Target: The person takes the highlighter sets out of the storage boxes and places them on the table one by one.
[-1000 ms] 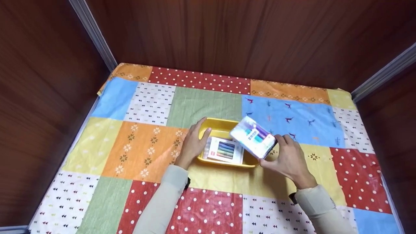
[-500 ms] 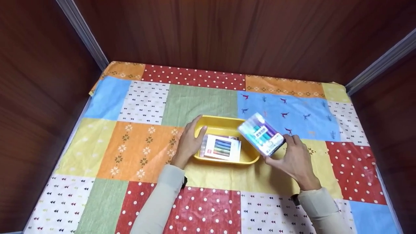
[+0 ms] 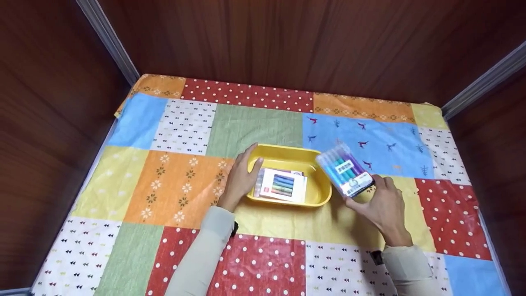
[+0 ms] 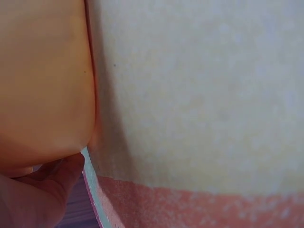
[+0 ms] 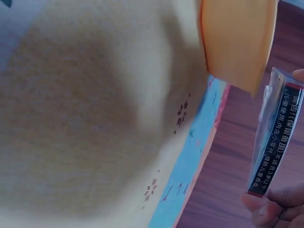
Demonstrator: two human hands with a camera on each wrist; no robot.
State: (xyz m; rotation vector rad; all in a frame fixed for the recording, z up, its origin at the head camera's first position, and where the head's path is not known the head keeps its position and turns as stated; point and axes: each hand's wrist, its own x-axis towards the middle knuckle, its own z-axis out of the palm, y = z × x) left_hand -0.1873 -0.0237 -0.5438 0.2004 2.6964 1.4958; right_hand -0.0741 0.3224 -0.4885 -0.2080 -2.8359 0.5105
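The left hand [image 3: 240, 181] held the left end of the yellow bin [image 3: 317, 187], its thumb over the rim on the inner side and its other fingers along the outside, a hold that probably steadied the bin. The right hand [image 3: 384, 205] pinched a clear pen case [image 3: 344, 168] by its dark end, thumb at one corner and fingers at the other, likely because that narrow end gave a firm grasp and left the face uncovered. The case was tilted, raised just beside the bin's right end, its near corner seeming to overlap the rim in the head view. A white packet [image 3: 283, 186] with pictured sticks lay flat in the bin's near left part, on top of a clear pack [image 3: 258, 189] that showed mainly at the left edge; both fitted flat there, presumably to stack neatly. Counted up, there were two hands, one bin, one raised case, one white packet and at least one pack beneath it; the pens in the case could not be counted surely. One patchwork cloth [image 3: 259, 127] lay under the bin, covering the surface.
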